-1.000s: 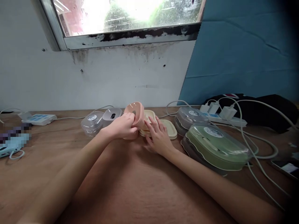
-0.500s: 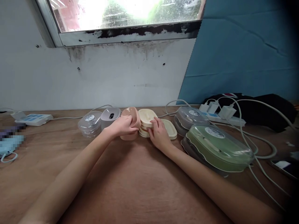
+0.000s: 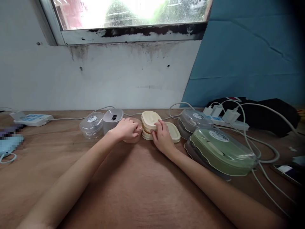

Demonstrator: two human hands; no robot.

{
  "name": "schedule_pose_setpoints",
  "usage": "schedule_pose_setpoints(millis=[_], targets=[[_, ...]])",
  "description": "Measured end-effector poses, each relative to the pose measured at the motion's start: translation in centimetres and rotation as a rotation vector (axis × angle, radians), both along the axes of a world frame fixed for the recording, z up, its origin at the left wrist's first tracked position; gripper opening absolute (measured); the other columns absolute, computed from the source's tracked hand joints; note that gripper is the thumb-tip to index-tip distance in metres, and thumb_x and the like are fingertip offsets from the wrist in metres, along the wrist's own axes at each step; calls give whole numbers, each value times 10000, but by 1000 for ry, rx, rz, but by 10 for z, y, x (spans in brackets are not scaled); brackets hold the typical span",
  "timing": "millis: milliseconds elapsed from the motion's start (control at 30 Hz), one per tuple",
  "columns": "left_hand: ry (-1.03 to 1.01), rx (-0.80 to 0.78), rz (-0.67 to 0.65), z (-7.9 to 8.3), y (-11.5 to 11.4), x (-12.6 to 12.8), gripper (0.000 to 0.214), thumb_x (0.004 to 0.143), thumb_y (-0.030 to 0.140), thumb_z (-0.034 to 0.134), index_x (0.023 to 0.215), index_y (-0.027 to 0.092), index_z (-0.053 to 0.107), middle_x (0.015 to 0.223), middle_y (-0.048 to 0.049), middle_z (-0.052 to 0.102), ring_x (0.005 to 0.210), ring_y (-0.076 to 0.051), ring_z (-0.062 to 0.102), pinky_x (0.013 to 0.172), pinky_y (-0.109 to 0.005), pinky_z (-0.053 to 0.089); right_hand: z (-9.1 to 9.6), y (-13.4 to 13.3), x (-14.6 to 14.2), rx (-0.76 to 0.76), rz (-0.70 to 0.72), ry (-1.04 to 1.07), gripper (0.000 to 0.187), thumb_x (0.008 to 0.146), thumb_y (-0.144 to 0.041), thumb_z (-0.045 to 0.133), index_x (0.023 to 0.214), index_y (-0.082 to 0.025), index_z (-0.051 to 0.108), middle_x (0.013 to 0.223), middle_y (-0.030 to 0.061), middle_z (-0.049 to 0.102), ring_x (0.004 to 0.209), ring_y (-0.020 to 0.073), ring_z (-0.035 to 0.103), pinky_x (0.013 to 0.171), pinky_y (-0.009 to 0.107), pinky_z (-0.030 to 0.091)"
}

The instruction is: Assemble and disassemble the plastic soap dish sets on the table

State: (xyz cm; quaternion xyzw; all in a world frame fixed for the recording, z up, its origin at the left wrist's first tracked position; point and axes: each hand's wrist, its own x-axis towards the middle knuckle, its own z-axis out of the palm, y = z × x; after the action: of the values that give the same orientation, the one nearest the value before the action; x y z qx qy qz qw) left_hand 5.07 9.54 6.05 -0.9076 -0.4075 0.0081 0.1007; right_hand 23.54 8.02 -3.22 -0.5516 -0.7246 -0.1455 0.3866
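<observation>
My left hand is curled over a small pink plastic box standing on the wooden table, its fingers on the box's closed lid. Just to the right, my right hand grips a cream box whose lid is tilted up from its base. A flat cream lid lies behind my right hand. Left of the pink box stand a grey box and a clear round box.
A green lidded dish and a clear grey dish sit at the right, with a power strip, chargers and white cables. A phone lies far right. Another power strip is at the far left. The white wall stands close behind.
The pink box's lid, held raised by my left hand, has come down shut on its base. My right hand moved from open fingers onto the cream box and grips it.
</observation>
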Motion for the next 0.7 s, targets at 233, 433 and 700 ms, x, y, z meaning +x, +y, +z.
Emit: schedule_pose_setpoints(millis=[233,433,700], targets=[[35,-75,-2,-1,-2,-1,169,731,326,526,805,176,554,866,-103,621,820,-271,587,610,-312,425,4,-7,-7,-40,-36,-51,322,857,-256,401,1126,-93,470,1233,230,462,1175,318,415,923,479,391],[24,-93,19,0,-4,-2,128,737,296,529,799,185,532,916,-110,587,844,-265,578,572,-292,420,57,-15,10,-19,-200,-50,463,866,-417,396,1188,-87,442,1321,262,369,1258,424,269,899,603,320],[-8,-60,6,10,-13,-4,209,766,329,523,886,159,545,1029,-135,552,941,-277,546,631,-303,443,76,-92,99,-310,-714,-170,897,569,-803,487,1130,-106,555,900,295,585,844,501,568,608,632,360]])
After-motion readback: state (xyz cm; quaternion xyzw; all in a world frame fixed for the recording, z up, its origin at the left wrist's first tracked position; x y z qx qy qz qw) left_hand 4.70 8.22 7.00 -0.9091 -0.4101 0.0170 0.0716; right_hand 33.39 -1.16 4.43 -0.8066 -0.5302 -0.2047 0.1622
